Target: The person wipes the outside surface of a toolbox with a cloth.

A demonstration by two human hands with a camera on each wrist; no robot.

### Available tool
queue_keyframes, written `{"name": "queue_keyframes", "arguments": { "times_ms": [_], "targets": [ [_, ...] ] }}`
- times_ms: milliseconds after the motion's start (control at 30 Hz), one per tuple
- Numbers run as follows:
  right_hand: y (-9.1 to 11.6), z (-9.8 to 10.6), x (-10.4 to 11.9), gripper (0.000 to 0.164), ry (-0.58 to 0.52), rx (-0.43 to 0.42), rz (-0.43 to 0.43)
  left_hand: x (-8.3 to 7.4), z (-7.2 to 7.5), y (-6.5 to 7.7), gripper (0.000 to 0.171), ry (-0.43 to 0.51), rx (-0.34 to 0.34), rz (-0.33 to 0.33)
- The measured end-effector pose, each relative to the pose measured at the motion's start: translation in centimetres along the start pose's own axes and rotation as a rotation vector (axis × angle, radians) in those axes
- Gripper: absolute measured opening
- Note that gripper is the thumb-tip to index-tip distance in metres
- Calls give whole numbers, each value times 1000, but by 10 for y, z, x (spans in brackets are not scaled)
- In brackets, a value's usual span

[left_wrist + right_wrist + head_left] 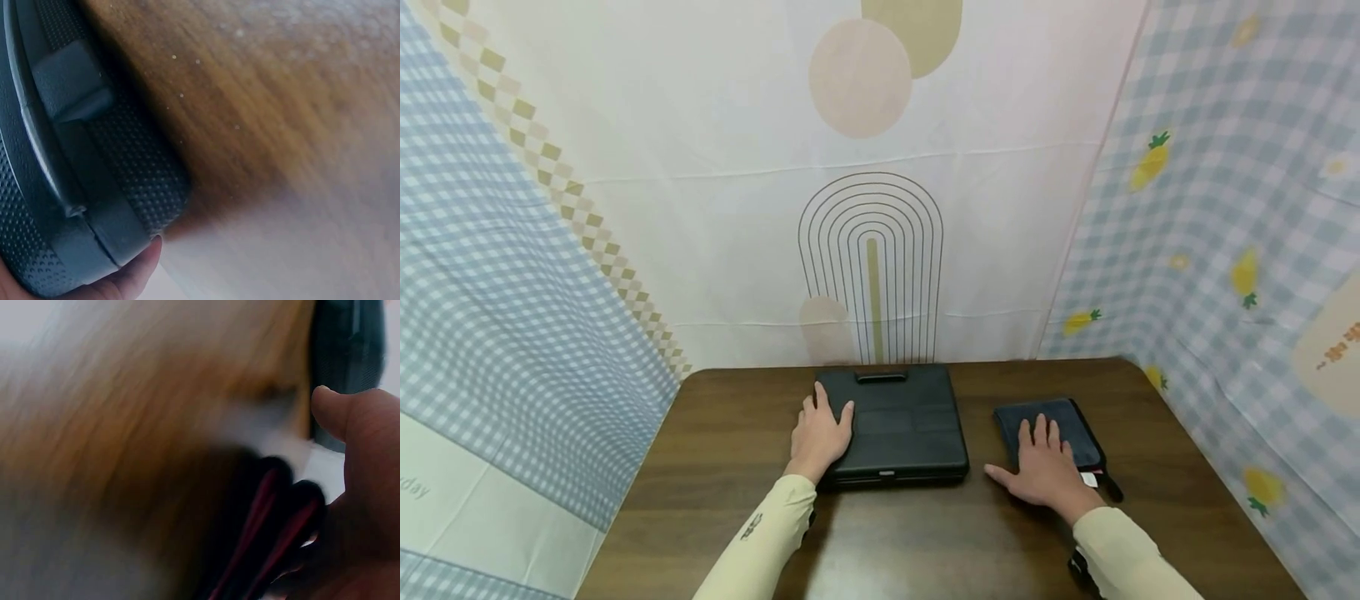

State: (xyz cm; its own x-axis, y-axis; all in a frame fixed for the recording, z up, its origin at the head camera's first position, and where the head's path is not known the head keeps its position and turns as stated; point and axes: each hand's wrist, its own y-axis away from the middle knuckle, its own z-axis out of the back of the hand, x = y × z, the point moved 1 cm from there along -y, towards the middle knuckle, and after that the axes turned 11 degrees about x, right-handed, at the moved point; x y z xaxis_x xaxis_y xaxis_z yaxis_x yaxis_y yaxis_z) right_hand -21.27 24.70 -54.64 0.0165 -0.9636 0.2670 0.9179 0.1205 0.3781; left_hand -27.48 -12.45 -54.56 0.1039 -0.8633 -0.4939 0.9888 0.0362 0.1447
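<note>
the black case [898, 425] is lying flat on the brown table [910, 550], its small latch [887, 473] facing you. your left hand [822, 435] is gripping the left side of the case, with the thumb lying on top and, in the left wrist view, a finger curling round a rounded corner. to the right of the case and apart from it, the dark blue pouch [1051, 419] is lying flat. your right hand [1048, 471] is resting on the pouch with its long fingers spreading straight and wide over it; the thumb is pointing out toward the case, and those fingers are not wrapping round anything that shows. a white tag [1089, 479] and a black strap [1112, 487] are sticking out at the pouch's near end, and pink trim [245, 532] is showing along its dark edges.

as for progress, both pieces are seemingly sitting in place side by side, and you are touching each one. the lid is looking closed; whether the pouch is fully zipped, you cannot tell, nor how much is remaining.
</note>
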Motion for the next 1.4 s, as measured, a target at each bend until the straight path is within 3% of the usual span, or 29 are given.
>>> {"name": "queue_keyframes", "arguments": {
  "times_ms": [133,400,567,867,1200,1400],
  "targets": [
    [-5,-5,-4,106,17,-17,-14,0,0,0,84,1,-4,-5],
    [-11,-3,2,62,99,-103,-21,1,1,-1,84,-2,1,-3],
    [-9,3,4,60,155,-117,-16,-1,1,-1,84,17,0,-6],
    [-10,4,3,61,153,-158,-33,0,2,1,84,16,11,-3],
    [-12,25,6,58,-37,-244,-13,3,2,5,85,8,25,-1],
    [-3,36,15,48,-218,-385,25,2,-2,6,84,-6,16,-6]
  ]
}}
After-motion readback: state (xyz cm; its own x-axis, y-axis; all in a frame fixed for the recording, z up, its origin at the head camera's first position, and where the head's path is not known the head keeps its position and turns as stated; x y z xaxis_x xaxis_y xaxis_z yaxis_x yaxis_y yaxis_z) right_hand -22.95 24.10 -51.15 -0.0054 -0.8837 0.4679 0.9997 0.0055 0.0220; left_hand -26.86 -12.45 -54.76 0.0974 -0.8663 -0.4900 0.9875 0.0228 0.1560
